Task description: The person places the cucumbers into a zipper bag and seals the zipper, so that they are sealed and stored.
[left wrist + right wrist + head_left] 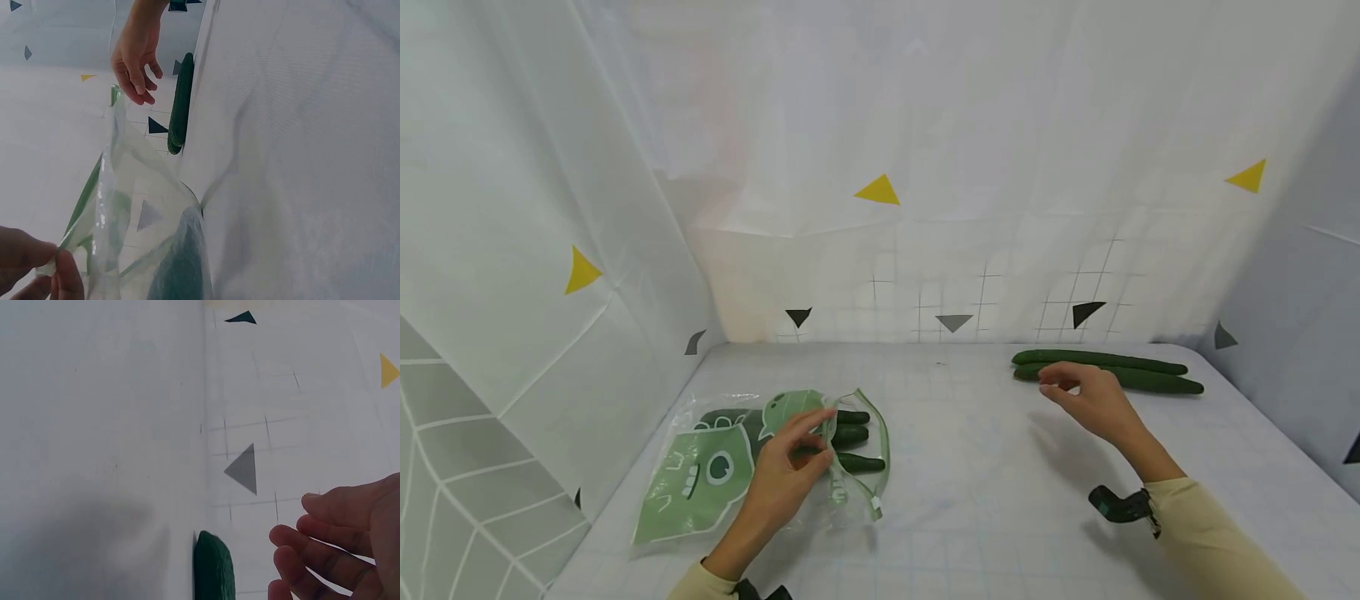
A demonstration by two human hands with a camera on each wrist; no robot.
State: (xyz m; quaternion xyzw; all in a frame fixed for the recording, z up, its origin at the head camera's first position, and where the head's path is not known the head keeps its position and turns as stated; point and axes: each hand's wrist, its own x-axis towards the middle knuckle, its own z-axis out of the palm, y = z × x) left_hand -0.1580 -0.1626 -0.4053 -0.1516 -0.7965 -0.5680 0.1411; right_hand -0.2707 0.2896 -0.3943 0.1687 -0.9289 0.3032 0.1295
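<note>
From here I see the left hand (784, 471) pinching the rim of the printed clear bag (696, 500) on the left of the table (955, 533), three cucumbers (850, 436) showing at its mouth. The right hand (1093, 404) hangs loose, grasping nothing, near two cucumbers (1157, 381) at the back right. With only that thin edge pinched, the film could slip and sag closed, or a tug could spill the contents

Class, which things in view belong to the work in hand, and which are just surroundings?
In use, apparently:
left hand, pinching printed bag
three cucumbers at bag's mouth
right hand, empty, near two loose cucumbers

Surroundings:
yellow triangles
dark triangles
white sheeting
</note>
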